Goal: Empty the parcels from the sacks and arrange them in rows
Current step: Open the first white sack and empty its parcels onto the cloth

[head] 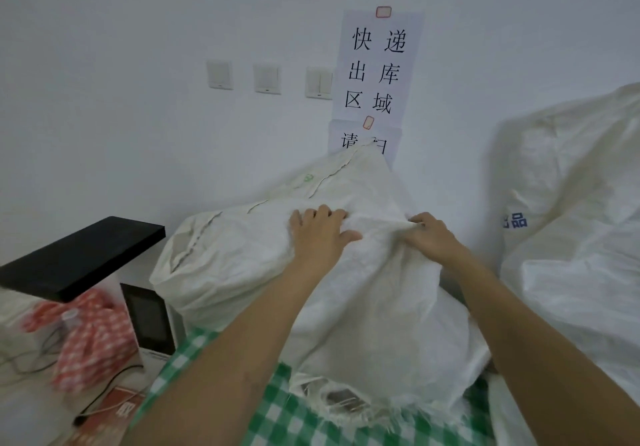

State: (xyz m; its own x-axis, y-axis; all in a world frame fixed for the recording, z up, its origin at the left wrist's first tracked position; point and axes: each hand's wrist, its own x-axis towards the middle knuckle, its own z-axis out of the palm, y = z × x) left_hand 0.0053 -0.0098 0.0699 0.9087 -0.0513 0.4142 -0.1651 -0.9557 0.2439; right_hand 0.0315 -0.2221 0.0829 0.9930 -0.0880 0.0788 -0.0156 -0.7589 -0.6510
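The white sack (346, 272) lies straight ahead, its long axis running away to the wall. It is gripped near mid-length by both hands — left hand (320, 234) and right hand (431, 237) — its frayed mouth nearest the body.

Soft, even indoor light is filling the room, giving everything a cool, bluish-grey cast. No lamp or window is showing, and nothing is glaring. The white wall (104, 64) is darkening gently toward the upper left corner. A faint shadow is falling on the wall beside the sack at the right (571, 203). The wide lens is bending the edges: the paper sign (377, 71) is leaning instead of hanging straight. The red checked cloth (93, 338) at lower left is smearing with motion blur, while the middle is staying fairly sharp, though slightly soft overall.
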